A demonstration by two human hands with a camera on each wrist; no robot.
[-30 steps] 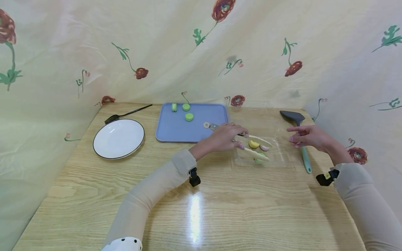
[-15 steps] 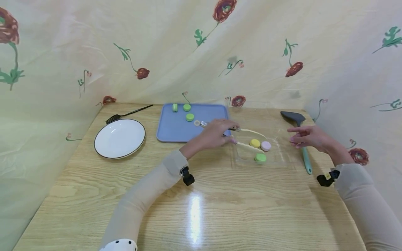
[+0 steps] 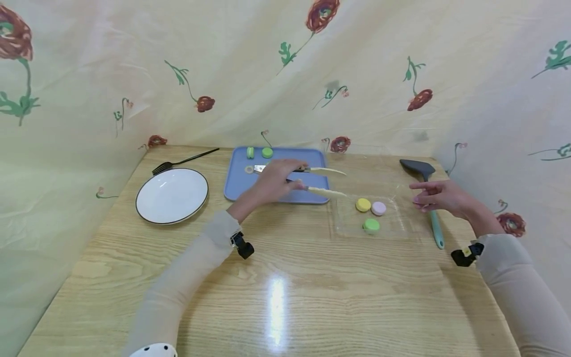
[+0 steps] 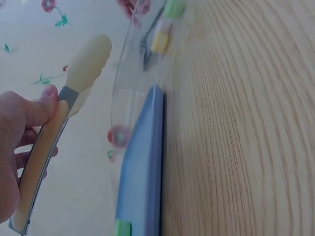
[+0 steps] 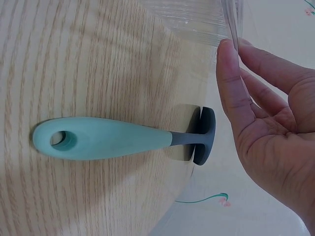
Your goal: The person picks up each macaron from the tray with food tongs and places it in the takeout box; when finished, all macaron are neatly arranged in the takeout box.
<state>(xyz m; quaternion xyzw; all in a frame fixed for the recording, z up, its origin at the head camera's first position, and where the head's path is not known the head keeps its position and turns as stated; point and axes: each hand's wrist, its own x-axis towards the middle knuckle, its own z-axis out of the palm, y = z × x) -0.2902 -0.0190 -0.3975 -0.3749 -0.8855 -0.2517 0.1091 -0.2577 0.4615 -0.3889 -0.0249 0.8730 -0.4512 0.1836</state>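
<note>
My left hand grips a pair of tongs above the blue tray. The tongs' two cream tips are spread, with nothing between them, pointing right. Green macarons sit at the tray's back edge; the area under my hand is hidden. With thumb and fingers, my right hand pinches the edge of a clear plastic box. Inside that box lie a yellow macaron, a pink macaron and a green macaron.
A white plate with a dark rim stands on the left, a black fork behind it. Beneath and beyond my right hand lies a spatula with a mint handle. A flowered cloth hangs behind the wooden table.
My left hand has drawn the tongs left, out of the box and over the tray, leaving the macarons uncovered. The tongs' tips have spread. My right hand keeps its place at the box.
</note>
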